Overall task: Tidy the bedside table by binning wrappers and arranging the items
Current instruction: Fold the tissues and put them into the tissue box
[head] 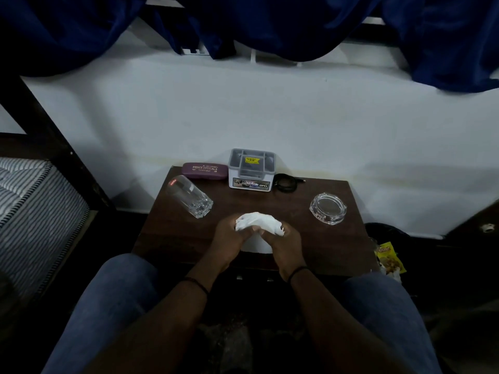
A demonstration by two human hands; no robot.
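I have both hands together over the near middle of the dark brown wooden bedside table point(310, 255), squeezing a crumpled white tissue wad point(258, 222) between them. My left hand point(229, 238) grips its left end with the fingers curled round it, and my right hand point(285, 242) closes over its right end, where a torn edge sticks out past my thumb. Below the wad, between my wrists, a flat white sheet of paper point(255, 245) lies on the tabletop, half hidden by my hands. At the back left a clear drinking glass point(190, 197) lies on its side, its thick base pointing toward me. Behind it, against the white wall, sits a maroon hard spectacle case point(205, 170) with gold lettering, and just beside that to the right a grey-and-white plastic organiser box point(251, 170) with a yellow sticker. A coiled black cable point(286, 184) rests right of the box. On the right side of the table, well apart from my hands, stands a clear round glass ashtray point(328, 208). Off the table's right edge, low down, a yellow snack wrapper point(388, 259) sits by a dark bin point(386, 233). My knees in blue jeans frame the near edge.
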